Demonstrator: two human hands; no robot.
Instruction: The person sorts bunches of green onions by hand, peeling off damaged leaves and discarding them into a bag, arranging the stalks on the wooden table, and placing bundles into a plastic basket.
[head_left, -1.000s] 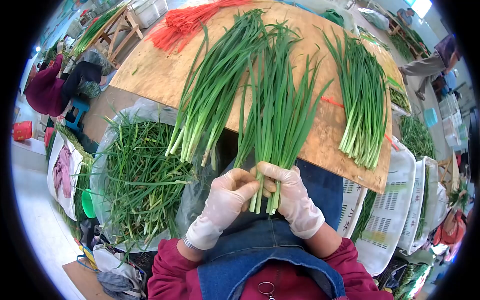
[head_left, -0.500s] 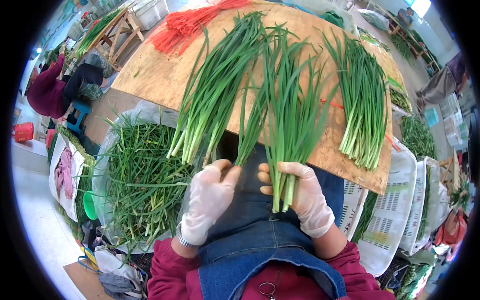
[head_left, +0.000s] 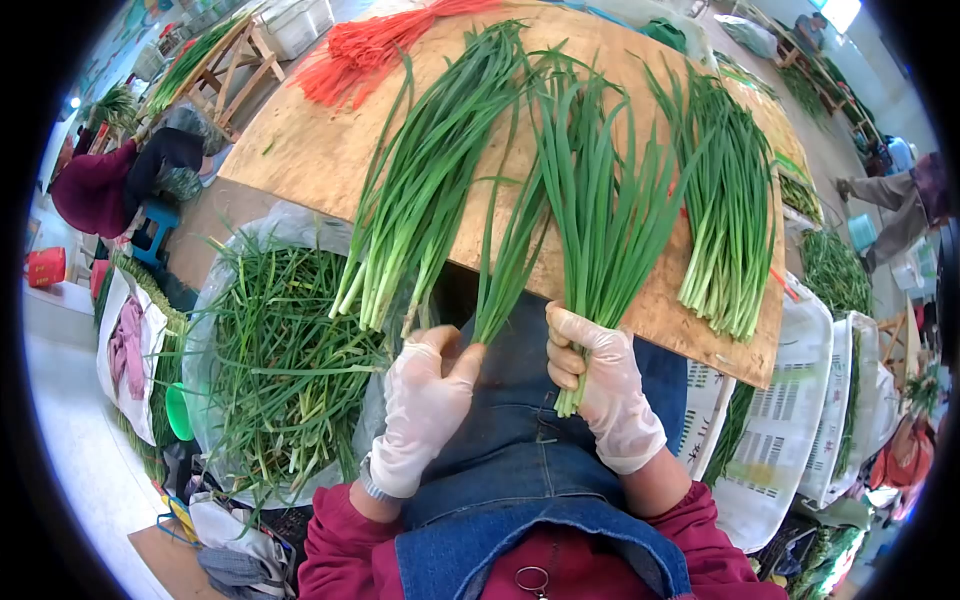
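My right hand (head_left: 598, 375), in a thin white glove, is wrapped round a bunch of garlic chives (head_left: 605, 250), with the pale stem ends poking out below the fist. A thinner bunch of garlic chives (head_left: 508, 270) is pinched by its lower ends between the thumb and fingers of my left hand (head_left: 432, 385), gloved the same way. The leaves of both bunches reach over the wooden board (head_left: 300, 150). On the board to the left lies a loose pile of chives (head_left: 430, 190), its stem ends over the near edge. Another bundle (head_left: 725, 220) lies at the right.
Red ties (head_left: 365, 50) lie at the board's far left. Left of my lap, a plastic-lined container (head_left: 210, 330) is heaped with loose leaves. White crates (head_left: 775, 430) stand at the right. One person (head_left: 100, 185) sits at the far left; another (head_left: 900, 200) is at the right.
My right hand has closed into a fist round its bunch, which now fans out more to the right. The left hand keeps its pinch, almost in place. The person at right has shifted.
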